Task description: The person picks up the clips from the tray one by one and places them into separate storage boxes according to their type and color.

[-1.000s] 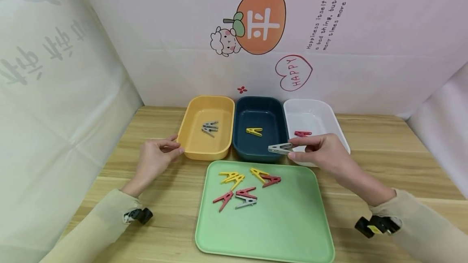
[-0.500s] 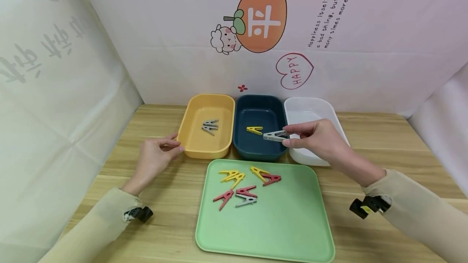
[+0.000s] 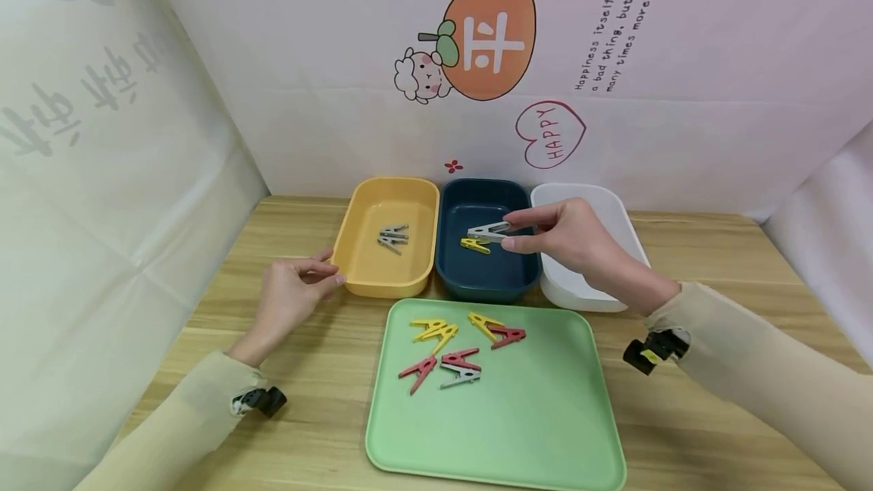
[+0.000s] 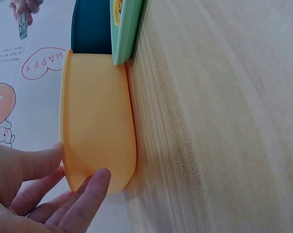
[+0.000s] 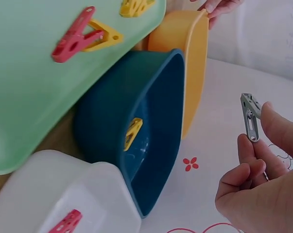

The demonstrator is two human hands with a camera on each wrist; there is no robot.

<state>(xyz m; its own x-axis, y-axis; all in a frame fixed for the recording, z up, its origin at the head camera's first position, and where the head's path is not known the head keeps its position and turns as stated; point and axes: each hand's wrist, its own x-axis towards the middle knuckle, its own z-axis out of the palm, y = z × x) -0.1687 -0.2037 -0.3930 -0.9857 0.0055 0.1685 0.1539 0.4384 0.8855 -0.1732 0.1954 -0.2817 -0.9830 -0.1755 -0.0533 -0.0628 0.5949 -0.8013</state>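
Between thumb and fingertips, my right hand (image 3: 569,237) pinches a grey clothespin (image 3: 486,232) above the dark blue bin (image 3: 487,286). A yellow clothespin (image 5: 133,134) lies inside that bin. My left hand (image 3: 293,298) holds the near left corner of the yellow bin (image 3: 389,288), its thumb at the rim (image 4: 64,121). Grey clothespins (image 3: 392,237) lie in the yellow bin. In the white bin (image 5: 95,189), the right wrist view shows a red clothespin (image 5: 67,222); my right hand hides it from the head view.
A green tray (image 3: 505,423) lies in front of the bins, bearing several yellow clothespins (image 3: 442,334), red clothespins (image 3: 419,371) and a grey clothespin (image 3: 460,376). The three bins stand side by side on the wooden table (image 3: 709,264), against a printed white cloth (image 3: 327,112).
My right hand has carried the grey clothespin leftward and away from me, from near the white bin to above the dark blue bin. My left hand has stayed at the yellow bin's corner.
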